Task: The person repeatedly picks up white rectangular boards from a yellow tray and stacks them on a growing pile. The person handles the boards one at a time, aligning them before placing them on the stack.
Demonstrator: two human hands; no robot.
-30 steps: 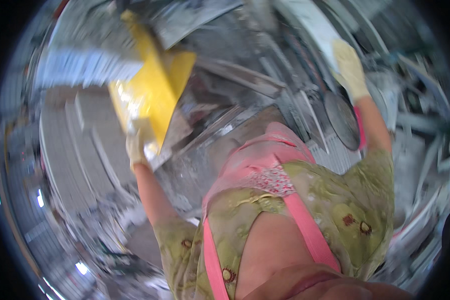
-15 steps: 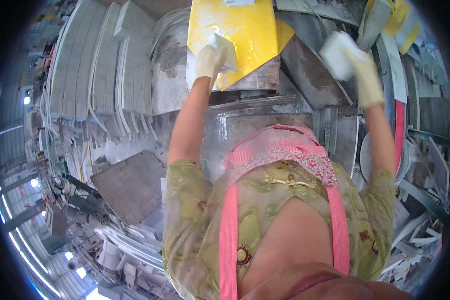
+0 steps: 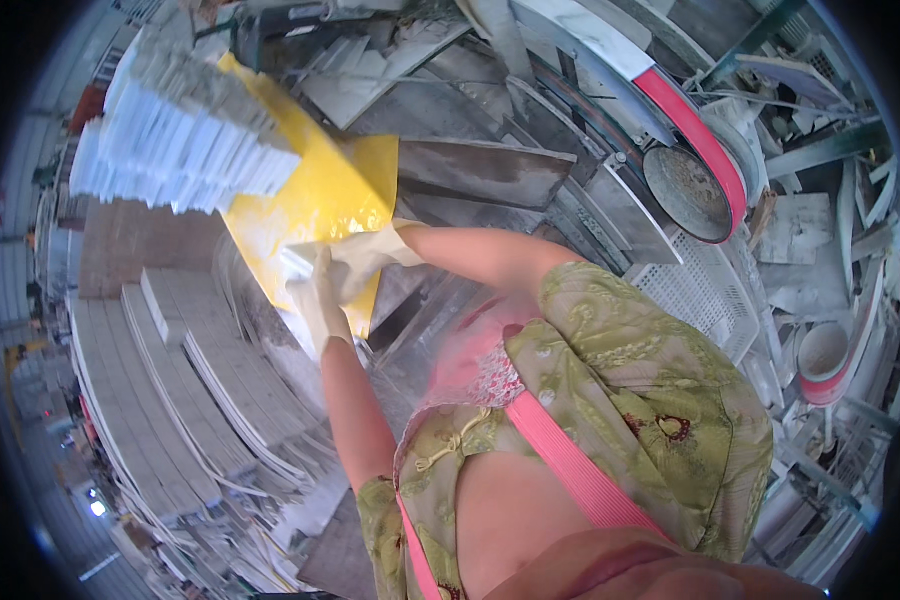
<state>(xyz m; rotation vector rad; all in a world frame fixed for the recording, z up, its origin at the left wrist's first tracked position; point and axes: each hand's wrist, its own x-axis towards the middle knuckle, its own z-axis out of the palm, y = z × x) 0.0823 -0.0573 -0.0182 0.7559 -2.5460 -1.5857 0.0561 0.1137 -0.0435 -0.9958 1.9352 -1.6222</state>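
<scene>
Both my hands wear pale cream gloves and meet over a yellow sheet (image 3: 315, 200) spread on the work surface. My left hand (image 3: 317, 302) is closed on a small white piece (image 3: 296, 262), with its fingers and thumb around the near side. My right hand (image 3: 366, 264) comes in from the right and lies against the left hand. Its fingertips are hidden and smeared, so what it holds, if anything, does not show. Just beyond my hands, a stack of thin white pieces (image 3: 195, 140) stands at the sheet's far left side.
Long grey-white strips (image 3: 170, 390) are piled at the left. A dark board (image 3: 475, 170) slants beyond the sheet. On the right are a round pan-like disc (image 3: 685, 192) with a red band (image 3: 705, 150), a white perforated crate (image 3: 705, 295) and scattered offcuts.
My view has turned left, bringing the white stack into sight. My right hand, earlier apart at the right with a white piece, has swung over beside my left hand.
</scene>
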